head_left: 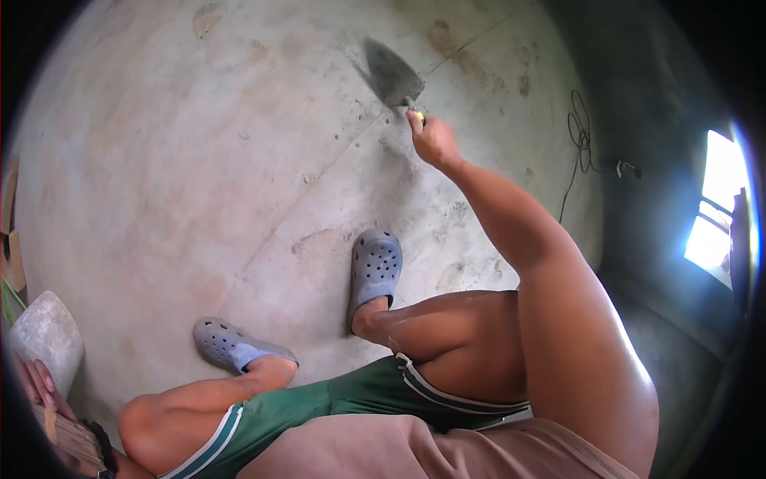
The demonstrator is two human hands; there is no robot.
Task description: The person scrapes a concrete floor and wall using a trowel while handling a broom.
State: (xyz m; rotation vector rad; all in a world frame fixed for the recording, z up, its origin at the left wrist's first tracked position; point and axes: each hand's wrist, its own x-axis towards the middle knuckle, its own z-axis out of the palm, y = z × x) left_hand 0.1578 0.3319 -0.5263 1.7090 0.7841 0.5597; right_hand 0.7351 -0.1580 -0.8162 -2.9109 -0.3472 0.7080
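The right hand [435, 142] is closed around the yellow handle of a trowel [392, 73], which it holds out at arm's length over the floor [183, 191], ahead of the person's feet and nearer the floor's right edge than its left. The dark blade points away from the hand, toward the far left corner, and lies across the line of a thin seam in the floor (whether its whole face touches the surface, I cannot tell). A dark shadow sits just beside the blade.

The left hand [44, 383] is at the near left corner of the floor, its fingers beside a pale grey container [48, 331]; it is only partly in view, and I cannot tell whether it grips anything. A black band [104, 451] shows just behind it.

Between the hands, the person squats in green shorts [319, 407], with a grey right clog [377, 263] and a grey left clog [231, 343] on the floor. A thin dark cable [582, 140] lies looped by the floor's right edge, near the dark wall [646, 104] with its bright window [722, 172]. Brown pieces [14, 263] stand along the left edge.
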